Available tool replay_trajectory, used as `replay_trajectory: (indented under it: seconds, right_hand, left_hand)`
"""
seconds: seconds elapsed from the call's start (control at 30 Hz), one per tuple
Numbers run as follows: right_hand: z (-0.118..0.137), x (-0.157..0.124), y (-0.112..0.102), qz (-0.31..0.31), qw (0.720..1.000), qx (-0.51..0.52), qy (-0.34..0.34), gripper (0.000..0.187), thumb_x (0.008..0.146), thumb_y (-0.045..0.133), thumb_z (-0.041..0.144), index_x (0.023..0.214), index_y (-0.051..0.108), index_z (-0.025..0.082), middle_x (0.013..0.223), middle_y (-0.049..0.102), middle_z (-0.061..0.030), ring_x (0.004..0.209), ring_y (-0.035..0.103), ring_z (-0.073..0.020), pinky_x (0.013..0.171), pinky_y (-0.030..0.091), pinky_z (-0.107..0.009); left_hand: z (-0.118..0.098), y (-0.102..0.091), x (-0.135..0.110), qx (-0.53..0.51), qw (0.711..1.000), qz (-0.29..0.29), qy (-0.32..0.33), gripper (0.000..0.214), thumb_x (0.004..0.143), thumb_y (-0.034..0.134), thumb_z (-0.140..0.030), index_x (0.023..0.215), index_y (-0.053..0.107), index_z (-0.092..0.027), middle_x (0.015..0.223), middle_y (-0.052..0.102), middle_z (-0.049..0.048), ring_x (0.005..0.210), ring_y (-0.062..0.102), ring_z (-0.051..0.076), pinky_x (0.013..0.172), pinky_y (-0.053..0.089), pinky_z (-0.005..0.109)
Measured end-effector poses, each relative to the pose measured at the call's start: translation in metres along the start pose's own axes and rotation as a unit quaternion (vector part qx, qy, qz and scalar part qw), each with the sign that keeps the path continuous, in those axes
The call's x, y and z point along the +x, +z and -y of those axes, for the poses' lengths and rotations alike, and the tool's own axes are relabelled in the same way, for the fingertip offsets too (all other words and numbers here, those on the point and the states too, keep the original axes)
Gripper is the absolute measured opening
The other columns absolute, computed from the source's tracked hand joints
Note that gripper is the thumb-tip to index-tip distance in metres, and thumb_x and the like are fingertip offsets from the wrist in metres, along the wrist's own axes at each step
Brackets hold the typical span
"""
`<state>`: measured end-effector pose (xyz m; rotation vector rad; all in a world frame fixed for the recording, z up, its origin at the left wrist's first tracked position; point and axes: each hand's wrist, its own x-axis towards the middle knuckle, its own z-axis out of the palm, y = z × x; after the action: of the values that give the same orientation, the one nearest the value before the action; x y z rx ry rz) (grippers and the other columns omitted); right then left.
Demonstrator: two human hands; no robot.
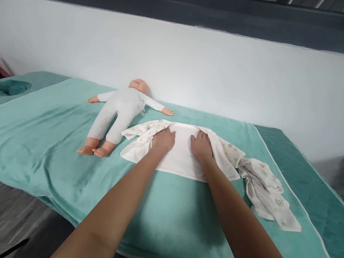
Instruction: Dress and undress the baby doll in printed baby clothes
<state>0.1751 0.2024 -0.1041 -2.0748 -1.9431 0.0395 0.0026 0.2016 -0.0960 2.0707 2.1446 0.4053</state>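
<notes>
A white baby shirt [181, 162] with a small print on its sleeves lies spread open, its plain inner side facing up. My left hand [164, 139] is at the left front flap, fingers curled at the cloth and partly hidden by it, thumb toward the middle. At the right flap, my right hand [201, 145] grips the cloth in the same way, its fingertips out of sight. Left of the shirt a baby doll [122, 104] with a white cloth body lies on its back, arms spread, head toward the wall.
Printed baby pants [266, 189] lie crumpled to the right, against the shirt's sleeve. Everything rests on a light green blanket [52, 133] with folds at its left. A darker green cover [308, 170] shows on the right. Behind stands a white wall [196, 66].
</notes>
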Motion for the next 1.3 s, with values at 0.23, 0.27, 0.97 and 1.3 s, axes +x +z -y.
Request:
replay_trajectory:
  seconds: [0.23, 0.27, 0.97, 1.3]
  right_hand:
    - [0.002, -0.03, -0.007, 0.027, 0.998, -0.002, -0.05, 0.066, 0.103, 0.027, 0.037, 0.152, 0.033, -0.006, 0.161, 0.033, -0.0266, 0.152, 0.026, -0.0327, 0.124, 0.022, -0.046]
    - [0.001, -0.037, -0.009, 0.03, 0.997, -0.003, -0.065, 0.066, 0.103, 0.027, 0.038, 0.152, 0.033, -0.006, 0.162, 0.03, -0.0263, 0.154, 0.024, -0.032, 0.124, 0.022, -0.046]
    - [-0.165, -0.139, -0.068, -0.201, 0.976, 0.062, -0.055, 0.054, 0.096, 0.043, 0.041, 0.142, 0.052, 0.014, 0.149, 0.053, -0.02, 0.147, 0.04, -0.0317, 0.118, 0.033, -0.058]
    - [-0.197, -0.122, -0.07, -0.205, 0.977, -0.048, 0.018, 0.061, 0.09, 0.036, 0.023, 0.148, 0.045, 0.007, 0.155, 0.044, -0.0257, 0.148, 0.034, -0.0406, 0.114, 0.032, -0.067]
  left_hand:
    - [0.003, 0.0, -0.023, 0.003, 0.999, -0.008, 0.042, 0.066, 0.103, 0.024, -0.046, 0.155, 0.034, -0.007, 0.155, 0.046, 0.0194, 0.146, 0.04, 0.032, 0.121, 0.032, 0.048]
    - [0.004, 0.0, -0.027, 0.005, 0.999, -0.013, 0.05, 0.065, 0.103, 0.024, -0.046, 0.155, 0.035, -0.008, 0.156, 0.045, 0.0189, 0.147, 0.038, 0.032, 0.121, 0.031, 0.048]
    - [0.027, -0.01, -0.146, 0.017, 0.983, -0.054, 0.172, 0.054, 0.104, 0.026, -0.041, 0.149, 0.05, -0.021, 0.162, 0.038, 0.0054, 0.153, 0.031, 0.027, 0.125, 0.026, 0.051]
    - [0.036, -0.015, -0.176, -0.006, 0.982, -0.066, 0.176, 0.05, 0.104, 0.03, -0.038, 0.146, 0.053, -0.026, 0.16, 0.04, 0.0012, 0.152, 0.034, 0.026, 0.125, 0.029, 0.051]
